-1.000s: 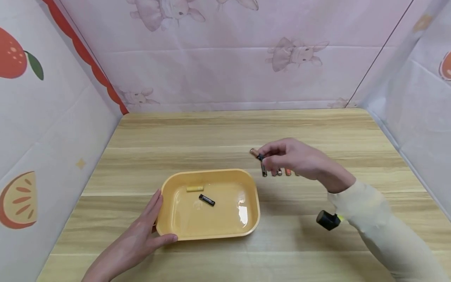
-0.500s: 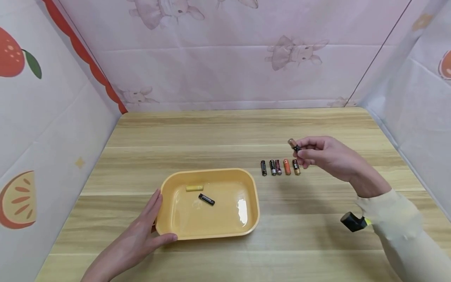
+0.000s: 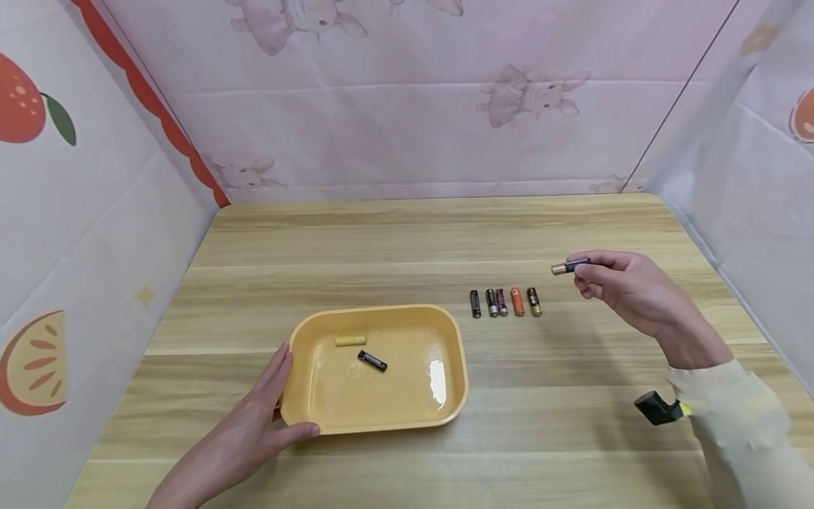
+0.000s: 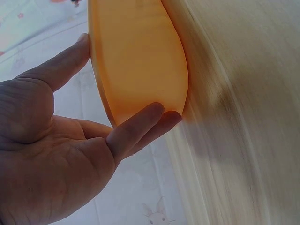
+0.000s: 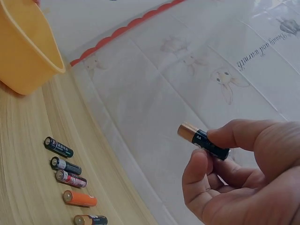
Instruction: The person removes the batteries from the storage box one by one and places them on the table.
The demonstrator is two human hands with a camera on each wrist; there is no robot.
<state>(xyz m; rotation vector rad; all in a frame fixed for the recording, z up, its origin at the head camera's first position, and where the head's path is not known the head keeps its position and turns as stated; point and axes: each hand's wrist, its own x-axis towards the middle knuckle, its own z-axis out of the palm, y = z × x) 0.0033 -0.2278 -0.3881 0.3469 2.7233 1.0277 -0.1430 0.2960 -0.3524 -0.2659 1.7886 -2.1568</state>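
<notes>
1. Wall sheet (image 5: pixel 164 89), right wrist view: the words "Beauty and warmth" (set aslant, in dark letters).
2. Held battery (image 5: pixel 202 140): "AA", on the dark casing beside the copper-coloured end.
3. Row of batteries (image 5: pixel 71 178): printing too small to read.

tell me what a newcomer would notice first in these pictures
The yellow tray on the table, with two batteries inside and the left hand at its left end, would likely catch the eye first. Next come the bright orange battery in the row of five to its right, and the copper-ended battery pinched in the raised right hand.
</notes>
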